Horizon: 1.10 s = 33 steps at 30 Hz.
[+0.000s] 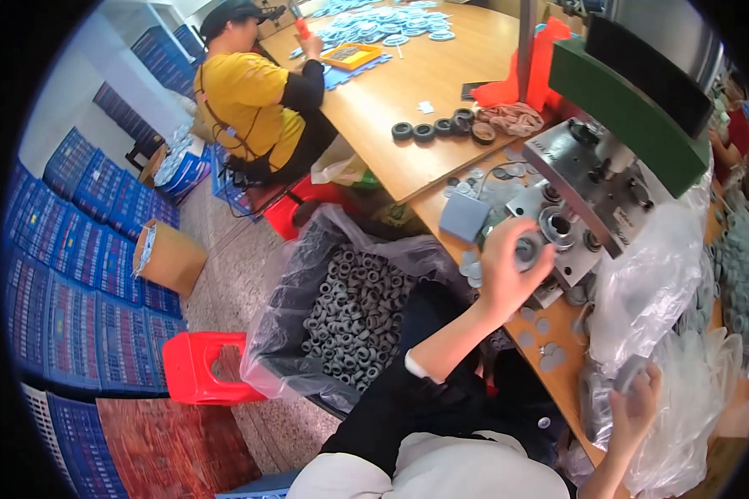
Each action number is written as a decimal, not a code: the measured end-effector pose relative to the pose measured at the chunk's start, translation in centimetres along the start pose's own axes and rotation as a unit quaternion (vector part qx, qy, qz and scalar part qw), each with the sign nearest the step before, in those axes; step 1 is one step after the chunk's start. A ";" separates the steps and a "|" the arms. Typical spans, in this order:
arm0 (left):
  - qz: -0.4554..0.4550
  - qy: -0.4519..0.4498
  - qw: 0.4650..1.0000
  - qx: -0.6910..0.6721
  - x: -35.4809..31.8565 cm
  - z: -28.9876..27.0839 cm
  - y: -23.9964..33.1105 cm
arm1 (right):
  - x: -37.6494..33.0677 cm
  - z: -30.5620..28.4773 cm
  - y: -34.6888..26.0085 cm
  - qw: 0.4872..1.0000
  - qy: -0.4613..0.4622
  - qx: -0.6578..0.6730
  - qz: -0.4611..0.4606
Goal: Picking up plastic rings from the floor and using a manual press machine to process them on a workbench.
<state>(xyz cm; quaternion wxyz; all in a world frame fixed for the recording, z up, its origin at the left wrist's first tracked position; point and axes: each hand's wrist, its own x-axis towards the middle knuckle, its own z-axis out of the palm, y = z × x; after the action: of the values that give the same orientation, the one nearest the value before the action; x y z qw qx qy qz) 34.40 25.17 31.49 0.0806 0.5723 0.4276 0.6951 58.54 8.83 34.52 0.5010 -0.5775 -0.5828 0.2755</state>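
Note:
My left hand [508, 279] grips a round grey ring-shaped part [527, 251] between thumb and fingers. It is right in front of the round metal die [558, 226] of a bench press, whose upper plate [587, 179] hangs above. Whether the ring touches the die I cannot tell. Lower right, my right hand [635, 412] pinches another grey ring [631, 374], beside clear plastic bags. A green press head [628, 112] stands over the die. Thin grey discs [551, 356] lie scattered on the table near the press.
A plastic-lined bin [266, 333] with many grey rings stands left of my legs, beside a red stool [200, 366]. Black rings [424, 132] and a grey-blue block [464, 218] lie on the table. A person in yellow [245, 91] sits at its far left. Blue crates [75, 274] line the left.

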 end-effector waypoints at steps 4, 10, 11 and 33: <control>-0.138 0.040 0.967 0.209 -4.5 -7.8 -4.8 | 3.5 5.8 -2.8 0.994 -0.078 0.072 -0.013; -0.329 -0.016 0.789 0.519 -14.7 -26.5 -14.1 | 10.3 13.3 -3.0 0.990 0.025 -0.080 -0.109; -0.328 -0.035 0.786 0.523 -13.4 -25.1 -13.1 | 11.0 13.4 -3.2 0.990 0.037 -0.099 -0.092; 0.054 -0.349 0.875 0.330 2.7 -4.0 -16.7 | 9.6 -2.4 0.7 0.962 0.236 -0.138 0.011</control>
<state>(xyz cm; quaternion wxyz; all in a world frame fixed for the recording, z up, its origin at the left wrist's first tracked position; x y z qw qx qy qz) 23.73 35.17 22.09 -0.0065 0.7936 0.5443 0.2720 62.64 17.40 37.28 0.5368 -0.6957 -0.4741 0.0544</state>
